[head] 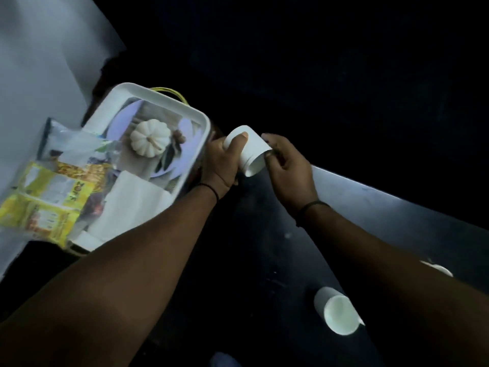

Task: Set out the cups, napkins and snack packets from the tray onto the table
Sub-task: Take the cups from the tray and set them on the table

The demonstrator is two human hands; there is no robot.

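I am holding a white paper cup stack (pixel 248 152) tilted above the dark table (pixel 264 247), just right of the tray (pixel 195 115). My left hand (pixel 221 161) is gripping its side; my right hand (pixel 288 168) is pinching the open rim. Snack packets (pixel 47 197) and napkins (pixel 132 205) are lying in the tray's near left. One cup (pixel 337 311) is standing near right on the table.

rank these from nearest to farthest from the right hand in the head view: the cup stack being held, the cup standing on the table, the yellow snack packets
1. Cup stack: touching the right hand, held between both hands.
2. Cup on the table: below the hand, near the bottom edge.
3. Yellow snack packets: far left, on the tray.
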